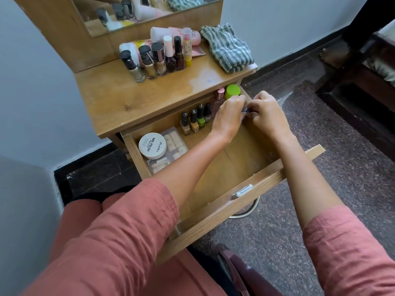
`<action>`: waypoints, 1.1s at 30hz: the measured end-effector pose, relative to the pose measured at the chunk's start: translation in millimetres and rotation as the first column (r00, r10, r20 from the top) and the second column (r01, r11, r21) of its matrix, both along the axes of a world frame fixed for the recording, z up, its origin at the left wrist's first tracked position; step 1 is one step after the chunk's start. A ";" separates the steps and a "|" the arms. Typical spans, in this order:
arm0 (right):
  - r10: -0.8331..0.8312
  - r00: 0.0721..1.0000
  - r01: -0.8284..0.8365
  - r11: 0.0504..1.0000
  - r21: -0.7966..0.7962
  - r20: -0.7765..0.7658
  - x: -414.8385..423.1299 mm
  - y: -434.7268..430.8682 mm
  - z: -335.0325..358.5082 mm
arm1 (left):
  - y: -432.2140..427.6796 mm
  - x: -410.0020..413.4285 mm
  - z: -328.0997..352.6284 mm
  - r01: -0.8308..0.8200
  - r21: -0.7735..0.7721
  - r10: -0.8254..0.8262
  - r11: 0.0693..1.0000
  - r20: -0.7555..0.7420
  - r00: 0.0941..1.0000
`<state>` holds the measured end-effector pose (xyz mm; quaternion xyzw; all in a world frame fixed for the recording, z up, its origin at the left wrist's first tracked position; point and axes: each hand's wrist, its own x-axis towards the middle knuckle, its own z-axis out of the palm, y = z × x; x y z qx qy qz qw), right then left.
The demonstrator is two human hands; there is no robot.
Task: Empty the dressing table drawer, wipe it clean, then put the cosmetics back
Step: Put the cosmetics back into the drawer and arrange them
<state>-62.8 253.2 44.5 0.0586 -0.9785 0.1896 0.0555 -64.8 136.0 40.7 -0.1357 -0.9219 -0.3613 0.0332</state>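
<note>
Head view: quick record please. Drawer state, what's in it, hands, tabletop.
drawer: wooden dressing table drawer, pulled open
contents left: round white nail polish remover jar overlapping a clear packet of false nails
contents back: four small nail polish bottles upright in a row; green-capped container
hands: left hand and right hand both pinch a small dark item; kind unclear
tabletop: cluster of cosmetic bottles; striped green-and-white cloth

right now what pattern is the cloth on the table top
The cloth is green-and-white striped; the head view shows it.
</note>
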 end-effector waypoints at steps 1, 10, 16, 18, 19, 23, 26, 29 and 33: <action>0.000 1.000 0.000 1.000 0.001 0.001 -0.1 0.1 0.0 | 0.0 -0.1 0.2 0.000 -0.003 0.000 1.000 -0.003 1.000; -0.029 0.999 0.031 0.998 0.061 -0.032 -0.6 -2.1 -4.0 | 0.2 0.1 0.8 0.018 -0.033 -0.018 0.999 -0.012 1.000; -0.041 0.998 0.044 0.996 0.079 -0.039 -1.0 -2.8 -6.6 | 1.2 -0.4 -0.8 0.033 -0.070 -0.035 0.997 -0.025 0.999; -0.041 0.999 0.044 0.997 0.068 -0.035 -0.8 -2.7 -6.7 | 1.2 0.2 -0.5 0.029 -0.073 -0.031 0.997 -0.025 0.999; -0.042 0.999 0.044 0.997 0.057 -0.033 -0.6 -2.6 -6.8 | 0.8 0.7 -0.4 0.029 -0.072 -0.030 0.997 -0.022 0.999; -0.057 0.998 0.057 0.998 -0.027 -0.008 1.1 -2.2 -5.4 | -2.7 3.3 2.6 0.021 -0.029 -0.021 0.999 0.016 1.000; -0.060 0.998 0.061 0.992 -0.109 0.009 2.0 -2.5 -2.4 | -5.0 4.7 7.0 0.012 -0.004 -0.012 1.000 0.012 1.000; -0.075 0.997 0.076 0.984 -0.161 0.012 2.0 -3.7 2.8 | -7.9 6.1 13.6 -0.005 0.041 0.005 0.999 -0.007 1.000; -0.121 0.992 0.112 0.973 -0.202 -0.033 1.3 -5.5 15.5 | -17.5 8.1 25.2 -0.029 0.125 0.034 0.992 -0.039 0.999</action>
